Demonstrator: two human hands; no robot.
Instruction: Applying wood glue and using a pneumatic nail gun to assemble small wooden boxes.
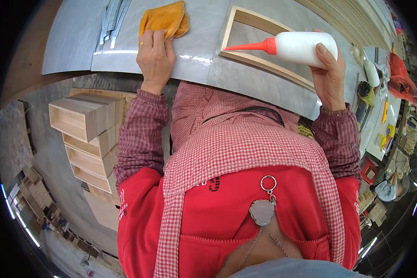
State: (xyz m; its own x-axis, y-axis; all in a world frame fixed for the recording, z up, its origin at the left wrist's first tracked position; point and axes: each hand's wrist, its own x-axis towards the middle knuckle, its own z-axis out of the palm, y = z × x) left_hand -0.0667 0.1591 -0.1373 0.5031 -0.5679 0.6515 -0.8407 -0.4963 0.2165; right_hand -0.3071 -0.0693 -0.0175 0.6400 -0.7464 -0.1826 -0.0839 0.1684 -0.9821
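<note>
A white squeeze bottle (303, 47) with a long red nozzle lies sideways in my right hand (331, 76), its thumb and fingers wrapped round the base end. The nozzle points left, with its tip at the near left corner of a rectangular wooden frame (250, 56) lying on the grey tabletop (197, 34). My left hand (155, 58) rests on the table further left, its fingers closed on the near edge of a folded orange cloth (164, 19).
Thin grey metal strips (112, 22) lie at the table's far left. Stacked wooden boxes (85, 118) stand below on the left. At right are a red plastic bag (401, 78), a yellow cutter (385, 111) and other small items. Long wooden strips (343, 16) run along the far right.
</note>
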